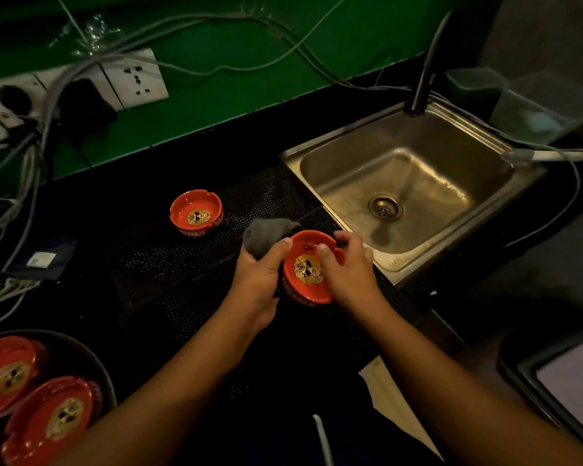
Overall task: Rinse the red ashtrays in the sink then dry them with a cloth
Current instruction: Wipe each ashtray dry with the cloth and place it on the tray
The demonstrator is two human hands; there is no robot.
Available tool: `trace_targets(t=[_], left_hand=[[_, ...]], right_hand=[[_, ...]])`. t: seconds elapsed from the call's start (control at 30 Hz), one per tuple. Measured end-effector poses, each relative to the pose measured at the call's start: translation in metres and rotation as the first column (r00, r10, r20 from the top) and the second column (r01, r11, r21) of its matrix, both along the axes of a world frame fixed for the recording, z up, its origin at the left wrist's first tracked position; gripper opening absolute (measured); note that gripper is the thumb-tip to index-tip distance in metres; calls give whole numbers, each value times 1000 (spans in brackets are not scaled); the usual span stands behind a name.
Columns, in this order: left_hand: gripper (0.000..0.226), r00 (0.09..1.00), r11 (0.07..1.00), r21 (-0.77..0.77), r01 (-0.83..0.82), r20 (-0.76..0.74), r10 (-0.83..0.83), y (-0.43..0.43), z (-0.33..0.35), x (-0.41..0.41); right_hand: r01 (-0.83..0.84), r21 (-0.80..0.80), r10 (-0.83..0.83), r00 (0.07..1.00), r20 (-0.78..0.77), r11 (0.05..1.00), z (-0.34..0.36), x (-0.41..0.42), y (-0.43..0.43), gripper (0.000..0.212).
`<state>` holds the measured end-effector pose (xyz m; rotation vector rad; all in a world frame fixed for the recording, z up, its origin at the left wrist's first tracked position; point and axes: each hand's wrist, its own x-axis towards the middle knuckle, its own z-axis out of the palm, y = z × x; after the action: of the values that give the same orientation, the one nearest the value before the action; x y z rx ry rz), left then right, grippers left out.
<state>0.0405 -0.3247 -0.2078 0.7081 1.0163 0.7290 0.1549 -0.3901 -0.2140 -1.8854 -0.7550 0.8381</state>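
**Forearms out, one ashtray in the cloth**

Both forearms reach forward from where the person stands, meeting just left of the sink (418, 176), over the dark dotted mat on the table (169, 274). Between them is a red ashtray (307, 270), tipped a little toward the person, presumably so they can look into the bowl. The left hand (260, 274) is clamped on a grey cloth (266, 235), thumb hooked at the ashtray's rim; the cloth seems to pass under the dish to cup its base. The right hand (347, 270) curls around the side nearer the sink, thumb pressed inside, probably to steady or turn it against the cloth.

A second ashtray (196, 213) sits upright on the mat, farther left of the sink, apart from the others; I would guess it is already dried. Well left of the sink, close to the person, stacked ashtrays (51, 418) wait in a dark round bowl (98, 364). No water runs from the tap (424, 79), so I judge this the drying step.
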Motion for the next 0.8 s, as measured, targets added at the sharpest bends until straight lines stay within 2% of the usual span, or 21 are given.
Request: trace_targets(t=[0.03, 0.07, 0.13, 0.17, 0.2, 0.23, 0.3, 0.33, 0.37, 0.4, 0.43, 0.47, 0.5, 0.53, 0.57, 0.6, 0.63, 0.67, 0.73, 0.8], left_hand=[[41, 999, 999, -28, -35, -2, 35, 0, 0, 0], [38, 998, 996, -64, -68, -3, 68, 1, 1, 0], [37, 994, 983, -154, -105, -8, 105, 8, 4, -3], [37, 996, 978, -187, -88, -19, 86, 11, 5, -5], [37, 998, 977, -204, -57, -35, 51, 13, 7, -6], [38, 999, 977, -211, -30, -48, 20, 14, 9, -7], [45, 1000, 980, -199, -12, 7, 14, 14, 14, -8], [48, 998, 985, -173, -6, 62, 17, 14, 15, -8], [52, 994, 990, -141, 1, 112, 15, 14, 17, -9], [56, 991, 993, -114, 12, 134, 3, 13, 18, -8], [62, 990, 994, -103, 37, 139, -22, 10, 20, -7], [64, 991, 994, -84, 69, 124, -58, 5, 20, -6], [61, 990, 994, -50, 100, 107, -94, -2, 20, -4], [54, 990, 993, 12, 118, 72, -118, -9, 19, -1], [47, 991, 987, 93, 130, 21, -133, -16, 17, 2], [47, 987, 967, 196, 161, -56, -153, -22, 15, 4], [55, 975, 932, 294, 212, -134, -180, -25, 14, 4], [62, 958, 887, 376, 268, -203, -203, -26, 12, 4], [51, 941, 824, 472, 314, -266, -207, -18, 13, 1], [42, 948, 833, 466, 299, -246, -203, -5, 13, -1]], right_hand=[[-43, 63, 34, 989, 141, 997, 4, -3, -7, 43], [-143, 119, 95, 936, 339, 983, 8, -7, -14, 47], [-385, 50, 230, 644, 729, 922, 9, -12, -23, 49], [-451, 0, 257, 510, 821, 893, 3, -10, -23, 48], [-483, -39, 272, 422, 865, 875, 2, -8, -21, 45], [-513, -64, 297, 388, 873, 856, 1, -5, -16, 42], [-567, -105, 385, 399, 832, 817, 7, -2, -7, 38], [-583, -109, 427, 443, 788, 805, 10, -3, -4, 36], [-574, -70, 439, 538, 720, 816, 10, -6, -2, 36], [-520, 8, 406, 676, 615, 854, 10, -10, 0, 35], [-416, 98, 332, 827, 454, 904, 11, -13, 2, 34], [-268, 173, 214, 937, 276, 948, 13, -18, 7, 34], [-113, 209, 90, 989, 116, 971, 15, -20, 12, 35], [22, 218, -11, 999, -49, 976, 17, -21, 18, 37], [147, 209, -97, 968, -230, 967, 19, -19, 25, 39], [242, 184, -145, 893, -426, 953, 23, -17, 28, 41], [284, 127, -169, 813, -558, 950, 25, -16, 30, 42], [267, 69, -170, 771, -614, 961, 27, -16, 29, 43], [191, -8, -151, 749, -646, 982, 29, -23, 24, 41], [166, 21, -109, 734, -671, 986, 31, -31, 22, 35]])
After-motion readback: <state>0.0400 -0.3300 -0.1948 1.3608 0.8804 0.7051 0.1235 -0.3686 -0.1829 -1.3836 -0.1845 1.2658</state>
